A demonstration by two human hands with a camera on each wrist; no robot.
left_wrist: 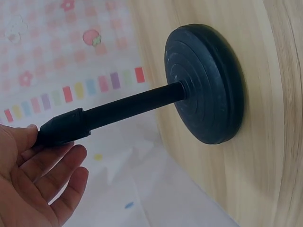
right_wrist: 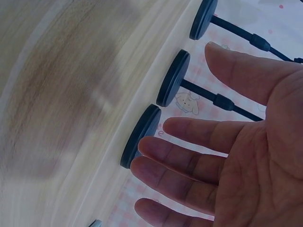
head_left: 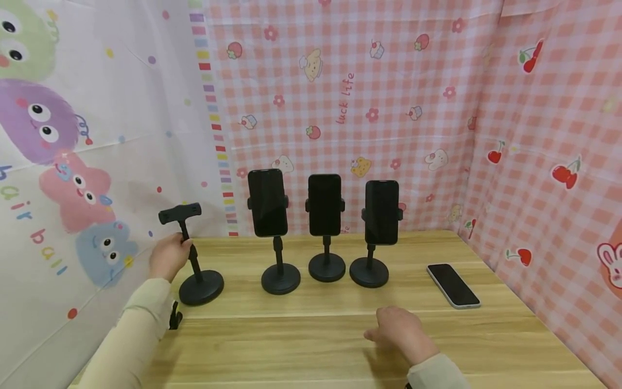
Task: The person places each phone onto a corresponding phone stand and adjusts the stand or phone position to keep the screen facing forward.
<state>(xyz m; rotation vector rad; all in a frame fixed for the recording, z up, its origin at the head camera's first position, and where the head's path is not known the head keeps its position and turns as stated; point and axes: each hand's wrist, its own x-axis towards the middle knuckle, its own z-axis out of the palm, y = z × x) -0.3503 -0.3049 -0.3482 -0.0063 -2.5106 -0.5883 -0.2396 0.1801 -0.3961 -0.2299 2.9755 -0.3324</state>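
At the table's left side stands a black phone stand (head_left: 201,286) with a bare clamp on top. My left hand (head_left: 170,256) pinches its stem between thumb and fingers just below the clamp; the left wrist view shows the stem and round base (left_wrist: 203,85), with the base on the wood. My right hand (head_left: 399,332) is over the front right of the table and holds nothing; its fingers are spread and relaxed in the right wrist view. Nearest to it on the right lies a phone (head_left: 453,286), flat, with a dark screen and pale edge.
Three black stands hold upright phones in a row: the left phone (head_left: 268,202), the middle phone (head_left: 324,205) and the right phone (head_left: 382,212). Behind the wooden table (head_left: 272,346) hangs a pink checked cloth (head_left: 413,75). A white printed cloth (head_left: 131,162) hangs at left.
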